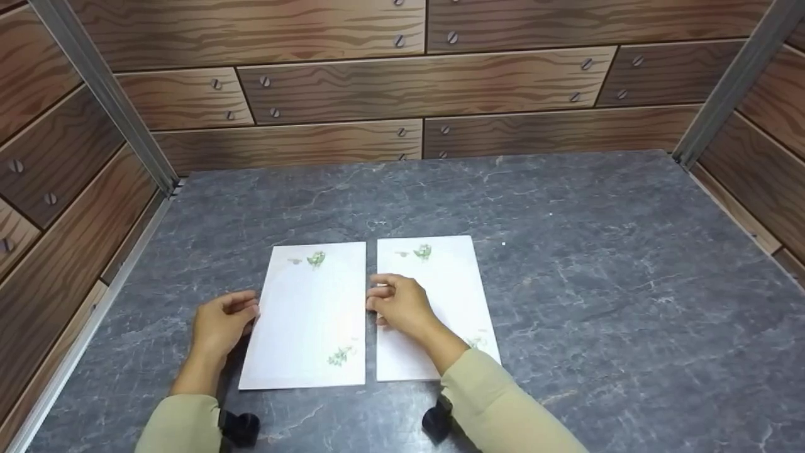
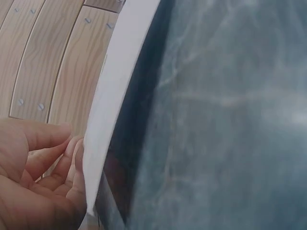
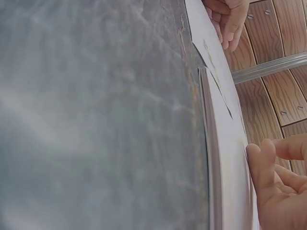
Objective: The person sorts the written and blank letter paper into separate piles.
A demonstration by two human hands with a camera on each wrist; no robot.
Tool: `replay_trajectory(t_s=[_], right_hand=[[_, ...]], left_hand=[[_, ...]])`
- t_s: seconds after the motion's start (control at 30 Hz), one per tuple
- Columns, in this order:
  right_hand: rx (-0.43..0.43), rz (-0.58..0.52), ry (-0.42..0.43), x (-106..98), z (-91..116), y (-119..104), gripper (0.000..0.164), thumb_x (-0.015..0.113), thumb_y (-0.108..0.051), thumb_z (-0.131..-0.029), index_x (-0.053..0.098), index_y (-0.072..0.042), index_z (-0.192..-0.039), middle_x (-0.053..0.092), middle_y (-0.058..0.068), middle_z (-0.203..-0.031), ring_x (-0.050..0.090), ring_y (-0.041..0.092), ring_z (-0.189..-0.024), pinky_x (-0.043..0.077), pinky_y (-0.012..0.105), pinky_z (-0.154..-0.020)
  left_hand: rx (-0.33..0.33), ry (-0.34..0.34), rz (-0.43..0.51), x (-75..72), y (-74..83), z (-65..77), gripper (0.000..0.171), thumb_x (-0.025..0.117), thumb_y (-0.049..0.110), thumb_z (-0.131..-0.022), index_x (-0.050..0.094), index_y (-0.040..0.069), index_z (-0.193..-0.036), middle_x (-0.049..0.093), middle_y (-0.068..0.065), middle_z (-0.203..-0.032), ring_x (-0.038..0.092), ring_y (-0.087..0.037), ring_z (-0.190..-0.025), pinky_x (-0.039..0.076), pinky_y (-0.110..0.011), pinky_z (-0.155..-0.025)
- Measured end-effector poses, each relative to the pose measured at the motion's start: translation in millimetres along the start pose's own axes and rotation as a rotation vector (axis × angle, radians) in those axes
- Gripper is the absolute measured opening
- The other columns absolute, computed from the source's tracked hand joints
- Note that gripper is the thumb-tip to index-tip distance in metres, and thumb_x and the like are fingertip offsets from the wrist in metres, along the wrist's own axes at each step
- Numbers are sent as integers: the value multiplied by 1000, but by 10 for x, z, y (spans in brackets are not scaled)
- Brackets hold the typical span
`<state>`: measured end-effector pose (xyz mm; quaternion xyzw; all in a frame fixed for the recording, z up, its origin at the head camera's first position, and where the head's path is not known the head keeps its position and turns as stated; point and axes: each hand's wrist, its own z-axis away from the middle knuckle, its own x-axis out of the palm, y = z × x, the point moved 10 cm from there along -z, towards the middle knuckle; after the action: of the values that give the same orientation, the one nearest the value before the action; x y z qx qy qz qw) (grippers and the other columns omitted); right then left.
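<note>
Two white rectangular paper pieces with small green leaf prints lie side by side, a narrow gap between them. My left hand (image 1: 221, 324) is at the outer long edge of the left paper (image 1: 302, 314), its fingers loosely bent and fingertips right at that edge. My right hand (image 1: 402, 305) is over the inner edge of the right paper (image 1: 434, 264), fingertips reaching the gap. In the right wrist view, the near paper (image 3: 225, 158) shows a thick, layered edge, and the right fingers (image 3: 261, 163) are bent with nothing seen between them.
A dark grey marbled tabletop (image 1: 597, 283) lies under the papers. Wood-patterned panels (image 1: 352, 94) stand behind and at both sides, with metal posts (image 1: 113, 100) at the back corners. Black wrist mounts (image 1: 242, 429) show below the sleeves.
</note>
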<state>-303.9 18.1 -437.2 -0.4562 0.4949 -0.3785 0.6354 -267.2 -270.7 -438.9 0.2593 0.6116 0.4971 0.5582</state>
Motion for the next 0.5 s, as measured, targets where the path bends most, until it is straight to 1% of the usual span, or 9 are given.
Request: replay_trajectory(t_s=[0.13,0.3,0.4,0.5], right_hand=[[-2,-43,-30,5,9,-12,41,63,-2,-89,56,1,-129,67,10,-106,66,19,-82,57,27,-61],[-27,-98,-52,-6,13,-38,44,64,-5,-89,53,-1,-132,65,12,-112,66,20,-89,58,30,-65],[-51,-116,-59,-21,14,-58,48,66,-10,-89,51,-2,-135,63,13,-115,66,22,-92,58,32,-68],[-70,-140,-71,-32,18,-71,52,67,-14,-90,48,-4,-138,61,12,-119,65,22,-97,57,34,-72]], left_hand=[[0,0,-12,-15,5,3,33,59,6,-94,59,-6,-124,60,-22,-114,61,-24,-97,54,-21,-69],[-10,4,-16,-38,3,-3,38,60,13,-95,56,-4,-128,60,-20,-115,61,-24,-99,54,-22,-71],[-8,-6,-5,-38,19,-4,47,62,22,-94,52,-1,-134,58,-19,-120,60,-26,-104,53,-25,-78],[2,-33,17,-20,53,-1,60,64,32,-92,44,2,-141,54,-18,-129,56,-27,-113,50,-31,-88]])
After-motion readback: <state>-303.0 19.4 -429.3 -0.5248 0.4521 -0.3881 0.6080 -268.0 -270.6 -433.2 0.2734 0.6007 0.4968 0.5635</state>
